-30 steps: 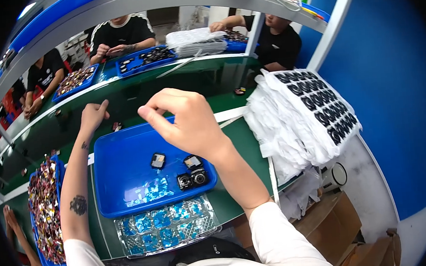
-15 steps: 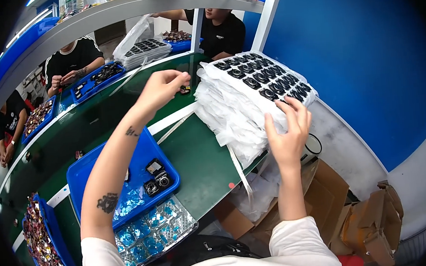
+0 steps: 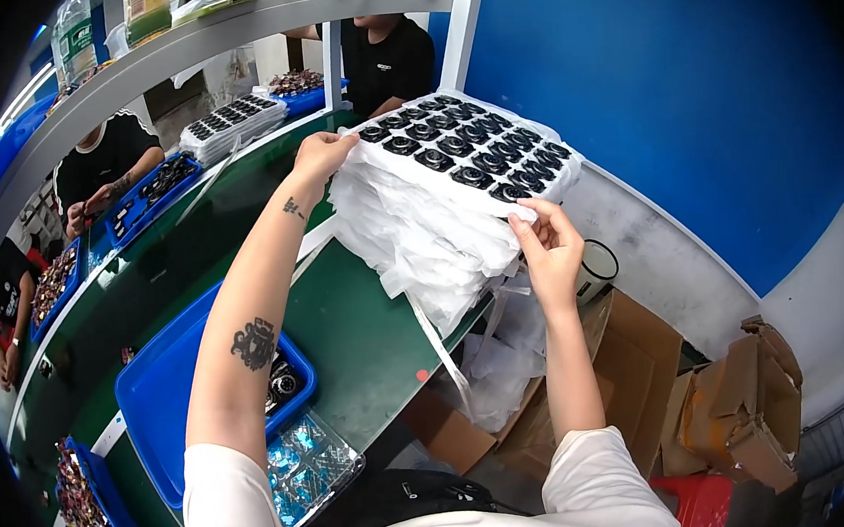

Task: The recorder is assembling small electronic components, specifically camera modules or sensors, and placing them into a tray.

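white tray [image 3: 468, 151] (stack top) between both hands

Both of the person's bare forearms rise from the lower edge in short white sleeves and spread apart. The left arm stretches long and nearly straight up and forward, a dark tattoo on the forearm and a small one near the wrist; the left hand [image 3: 319, 156] curls, fingers bent in a pinch. The right hand [image 3: 550, 248] stands nearer, wrist straight, fingertips pinched together.

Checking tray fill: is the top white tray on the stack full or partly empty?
Full, as far as visible: every visible pocket of the top tray holds a black part. Left hand and right hand grip its edges.
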{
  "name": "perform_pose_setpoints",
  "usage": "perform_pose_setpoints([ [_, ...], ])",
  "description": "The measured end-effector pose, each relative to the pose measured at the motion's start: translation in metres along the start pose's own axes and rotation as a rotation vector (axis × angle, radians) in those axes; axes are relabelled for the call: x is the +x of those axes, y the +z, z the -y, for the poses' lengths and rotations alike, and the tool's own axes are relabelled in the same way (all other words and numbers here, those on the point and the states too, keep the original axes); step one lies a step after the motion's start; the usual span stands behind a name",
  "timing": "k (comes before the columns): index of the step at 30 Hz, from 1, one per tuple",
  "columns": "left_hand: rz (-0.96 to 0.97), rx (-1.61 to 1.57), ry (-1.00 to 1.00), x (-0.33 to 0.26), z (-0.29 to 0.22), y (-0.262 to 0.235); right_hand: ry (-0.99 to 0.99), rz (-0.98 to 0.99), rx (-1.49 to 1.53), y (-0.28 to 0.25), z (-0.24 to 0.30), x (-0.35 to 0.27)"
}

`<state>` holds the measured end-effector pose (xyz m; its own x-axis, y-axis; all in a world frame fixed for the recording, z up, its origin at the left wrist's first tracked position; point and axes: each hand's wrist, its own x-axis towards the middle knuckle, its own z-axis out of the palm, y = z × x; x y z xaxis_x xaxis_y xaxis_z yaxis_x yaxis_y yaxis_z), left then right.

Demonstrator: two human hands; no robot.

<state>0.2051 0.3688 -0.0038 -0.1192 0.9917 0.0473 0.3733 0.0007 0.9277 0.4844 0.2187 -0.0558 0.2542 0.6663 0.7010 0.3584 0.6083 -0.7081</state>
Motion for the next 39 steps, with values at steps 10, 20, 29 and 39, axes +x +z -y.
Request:
perform_pose_setpoints([
  [10, 0.459, -0.380, -0.105, -0.089, -0.031, 0.017, -0.001, -0.042, 0.290, 0.025, 0.030, 0.024],
  [20, 0.365, -0.888, -0.005, -0.085, -0.044, 0.046, 0.311, 0.184, 0.653, 0.032, 0.066, 0.008],
  [29, 0.314, -0.706, 0.025, -0.117, -0.036, 0.008, 0.394, -0.069, 0.893, 0.006, 0.040, 0.021],
  [39, 0.175, -0.638, 0.081, -0.195, 0.007, -0.055, 0.311, 0.225, 0.740, 0.034, 0.062, 0.000],
])
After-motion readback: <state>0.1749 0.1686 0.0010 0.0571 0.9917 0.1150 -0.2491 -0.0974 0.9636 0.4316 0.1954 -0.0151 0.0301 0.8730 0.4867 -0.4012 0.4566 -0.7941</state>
